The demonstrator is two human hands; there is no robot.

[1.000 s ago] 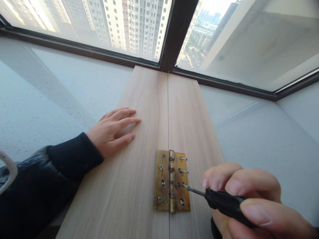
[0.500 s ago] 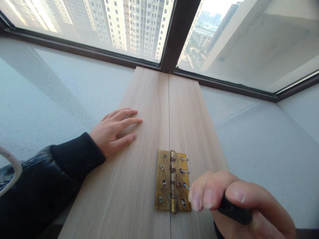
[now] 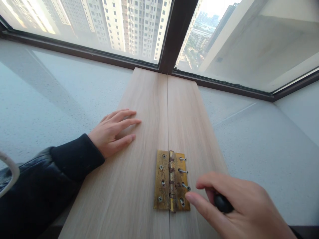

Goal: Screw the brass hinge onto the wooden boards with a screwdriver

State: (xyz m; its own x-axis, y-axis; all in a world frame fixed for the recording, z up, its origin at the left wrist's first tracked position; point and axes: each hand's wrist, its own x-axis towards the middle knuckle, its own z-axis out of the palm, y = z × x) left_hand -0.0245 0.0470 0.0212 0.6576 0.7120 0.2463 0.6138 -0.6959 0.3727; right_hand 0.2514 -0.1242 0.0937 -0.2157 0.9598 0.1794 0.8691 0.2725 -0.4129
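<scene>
A brass hinge lies across the seam of two light wooden boards. Its left leaf has screws driven flat; on the right leaf three screws stand partly raised. My left hand rests flat and open on the left board, fingers stretched out. My right hand is closed round a black screwdriver handle just right of the hinge, palm turned down. The shaft and tip are hidden under the fingers, which point toward the third screw.
The boards lie on a pale speckled stone sill and run to a dark window frame. High-rise buildings show through the glass. A white cord curves at the far left by my black sleeve.
My right hand has rolled over the screwdriver, from palm-up with the shaft showing to palm-down hiding it, staying at the third screw. The left hand has not moved.
</scene>
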